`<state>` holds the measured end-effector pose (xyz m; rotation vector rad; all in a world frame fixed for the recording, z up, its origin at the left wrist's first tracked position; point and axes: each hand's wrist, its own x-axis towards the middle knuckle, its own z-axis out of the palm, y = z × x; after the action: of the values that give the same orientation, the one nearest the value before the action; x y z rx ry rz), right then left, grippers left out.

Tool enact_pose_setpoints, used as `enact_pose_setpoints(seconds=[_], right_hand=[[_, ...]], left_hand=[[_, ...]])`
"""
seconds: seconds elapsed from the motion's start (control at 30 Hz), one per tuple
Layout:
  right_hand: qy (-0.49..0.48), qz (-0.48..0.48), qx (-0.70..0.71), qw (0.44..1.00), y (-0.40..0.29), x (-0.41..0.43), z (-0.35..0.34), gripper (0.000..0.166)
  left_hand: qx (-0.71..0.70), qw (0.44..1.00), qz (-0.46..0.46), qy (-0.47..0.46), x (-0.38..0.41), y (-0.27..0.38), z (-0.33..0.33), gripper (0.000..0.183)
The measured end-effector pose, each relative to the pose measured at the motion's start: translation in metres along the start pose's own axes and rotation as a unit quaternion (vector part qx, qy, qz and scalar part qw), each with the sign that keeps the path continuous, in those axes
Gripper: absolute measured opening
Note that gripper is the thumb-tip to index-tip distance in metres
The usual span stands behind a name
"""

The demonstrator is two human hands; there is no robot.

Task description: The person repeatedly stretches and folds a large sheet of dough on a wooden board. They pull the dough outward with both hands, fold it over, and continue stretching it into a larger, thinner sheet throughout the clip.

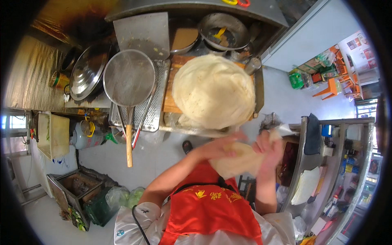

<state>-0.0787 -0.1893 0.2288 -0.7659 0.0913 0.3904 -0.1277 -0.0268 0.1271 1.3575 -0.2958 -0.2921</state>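
Note:
A thin beige paper-like piece, perhaps a bag (237, 160), is between my two hands in front of the red apron (211, 211). My left hand (219, 148) grips its left upper edge, blurred by motion. My right hand (269, 150) has hold of its right end, and a white scrap (284, 130) sticks out past the fingers. Just beyond the hands, a large round pale flatbread or dough sheet (214, 92), seemingly on a stack, covers most of a wooden board (168, 104). Crumpled clear plastic (173, 119) shows beneath its near edge.
Left of the board, a round mesh skimmer (129, 78) and red-handled tongs (136, 137) lie over a perforated metal tray (156, 92). Behind stand a pan (225, 30) with a yellow brush or spatula (220, 33) and a wok lid (90, 73). Shelving (301, 153) stands at my right.

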Motion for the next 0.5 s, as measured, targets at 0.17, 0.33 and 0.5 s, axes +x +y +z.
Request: enact_pose_setpoints(seconds=[0.17, 0.33, 0.5], right_hand=[[0.264, -0.053, 0.012, 0.963, 0.086, 0.038, -0.062, 0.021], [0.380, -0.001, 0.064, 0.923, 0.146, 0.059, -0.169, 0.019], [0.396, 0.108, 0.066, 0.910, 0.198, 0.090, -0.228, 0.019]], left_hand=[[-0.028, 0.983, -0.174, -0.055, -0.053, -0.067, 0.029, 0.050], [0.067, 0.940, -0.331, -0.052, -0.092, -0.094, -0.051, 0.036], [-0.162, 0.889, -0.422, 0.073, -0.095, -0.099, -0.104, 0.039]])
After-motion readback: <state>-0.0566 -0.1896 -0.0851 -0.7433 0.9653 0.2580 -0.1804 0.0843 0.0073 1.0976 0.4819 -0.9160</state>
